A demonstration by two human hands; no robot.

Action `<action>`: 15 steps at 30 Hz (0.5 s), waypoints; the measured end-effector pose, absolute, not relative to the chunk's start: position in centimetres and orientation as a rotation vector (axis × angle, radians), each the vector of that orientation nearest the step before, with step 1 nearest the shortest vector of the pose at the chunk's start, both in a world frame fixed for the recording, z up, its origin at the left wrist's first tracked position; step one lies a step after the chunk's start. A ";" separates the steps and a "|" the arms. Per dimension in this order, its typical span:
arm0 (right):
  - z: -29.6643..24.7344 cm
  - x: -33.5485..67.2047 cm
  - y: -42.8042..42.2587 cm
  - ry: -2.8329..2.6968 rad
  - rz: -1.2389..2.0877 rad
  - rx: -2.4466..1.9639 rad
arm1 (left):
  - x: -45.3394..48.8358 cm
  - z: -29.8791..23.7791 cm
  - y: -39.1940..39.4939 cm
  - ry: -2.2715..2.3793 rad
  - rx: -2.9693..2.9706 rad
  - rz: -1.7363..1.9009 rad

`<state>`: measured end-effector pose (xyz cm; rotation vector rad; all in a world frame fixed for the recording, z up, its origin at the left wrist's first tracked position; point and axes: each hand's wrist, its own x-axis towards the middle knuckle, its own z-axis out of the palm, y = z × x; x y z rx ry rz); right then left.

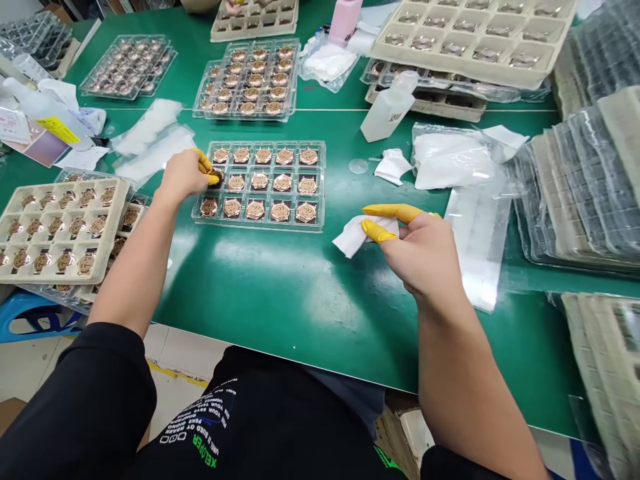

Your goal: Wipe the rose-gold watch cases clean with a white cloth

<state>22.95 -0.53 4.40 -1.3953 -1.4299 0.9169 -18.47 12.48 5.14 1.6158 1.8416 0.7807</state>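
Observation:
A clear plastic tray [320, 225] lies on the green table, its compartments filled with rose-gold watch heads [259, 181]. My left hand [189, 175], in yellow finger cots, reaches to the tray's left end. Its fingers close on a watch head [216, 179] in the middle row, which they partly cover; whether it is lifted I cannot tell. To the right of the tray, my right hand [413, 240] pinches a folded white wiping cloth [353, 235] between thumb and fingers in yellow cots. The cloth hangs just above the table, apart from the tray.
Beige trays of watch heads [55, 230] are stacked at left, and another stack [460, 40] stands at back right. A white bottle [390, 107], a crumpled cloth [393, 165] and a bag of wipes [445, 160] lie beyond my right hand. Stacked trays [575, 187] line the right side.

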 end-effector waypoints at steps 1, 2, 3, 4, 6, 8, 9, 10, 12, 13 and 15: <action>4.5 23.0 -0.5 -1.426 0.936 -1.412 | -17.1 5.4 11.5 1.793 1.627 0.927; 4.5 23.1 -0.5 -1.419 0.963 -1.447 | -15.3 5.5 10.3 1.753 1.609 1.097; 4.6 23.2 -0.4 -1.427 0.987 -1.484 | -13.0 5.5 9.0 1.648 1.583 1.237; 4.6 23.3 -0.4 -1.459 0.991 -1.503 | -10.4 5.3 7.4 1.487 1.514 1.367; 4.6 23.4 -0.3 -1.538 0.962 -1.535 | -5.2 4.4 4.3 1.172 1.348 1.350; 4.6 23.4 -0.4 -1.563 0.932 -1.559 | -1.1 3.0 1.7 0.987 1.193 1.217; 4.7 23.2 -0.5 -1.548 0.933 -1.553 | 0.3 2.3 0.8 0.925 1.133 1.176; 4.7 23.0 -0.7 -1.517 0.943 -1.530 | 1.2 1.6 0.2 0.883 1.090 1.125; 4.8 22.3 -1.1 -1.449 0.984 -1.431 | 1.7 0.5 -0.4 0.838 1.044 1.052; 4.9 21.8 -1.4 -1.428 1.005 -1.365 | 1.6 0.1 -0.4 0.833 1.039 1.024; 4.7 20.8 -1.8 -1.459 0.985 -1.268 | 1.2 -0.4 -0.2 0.846 1.046 1.002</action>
